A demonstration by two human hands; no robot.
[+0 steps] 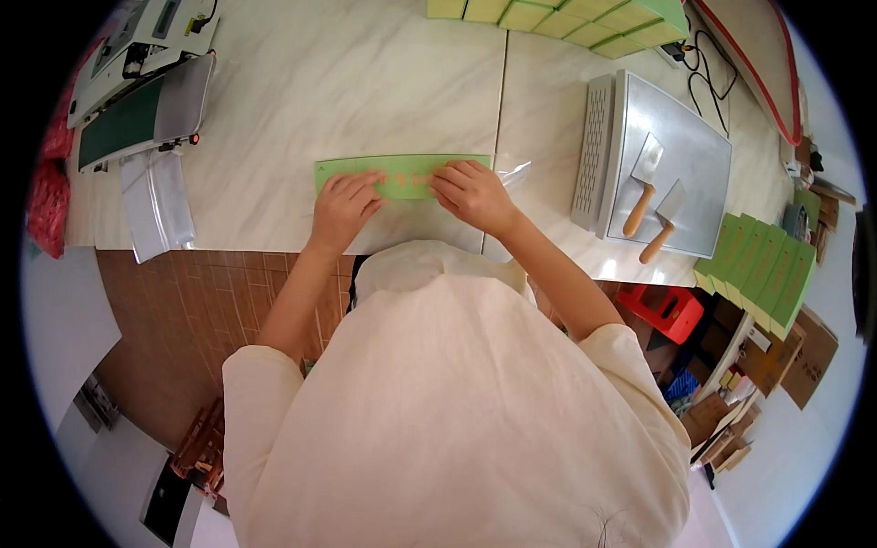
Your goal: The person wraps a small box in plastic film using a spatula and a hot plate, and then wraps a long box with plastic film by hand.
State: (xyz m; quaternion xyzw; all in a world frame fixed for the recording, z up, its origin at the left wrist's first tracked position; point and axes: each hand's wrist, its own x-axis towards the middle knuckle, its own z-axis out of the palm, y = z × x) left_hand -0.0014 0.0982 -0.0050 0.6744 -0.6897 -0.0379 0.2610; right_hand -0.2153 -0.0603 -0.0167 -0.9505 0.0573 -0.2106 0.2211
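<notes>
A long green box (402,189) with faint orange lettering lies flat on the marbled table, close to its front edge. My left hand (345,209) rests over the box's left part, its fingers bent together near the lettering. Over the right part is my right hand (472,195), with its fingers curled onto the box's surface. Whether either hand pinches something thin on the box is too small to tell. A shiny clear film (516,171) shows just right of my right hand.
A metal plate device (681,146) with two wooden-handled scrapers stands at right. Green boxes are stacked at the back (548,20) and lower right (763,265). A conveyor machine (151,110) and clear plastic bags (157,203) are at left. Black cables (699,78) lie back right.
</notes>
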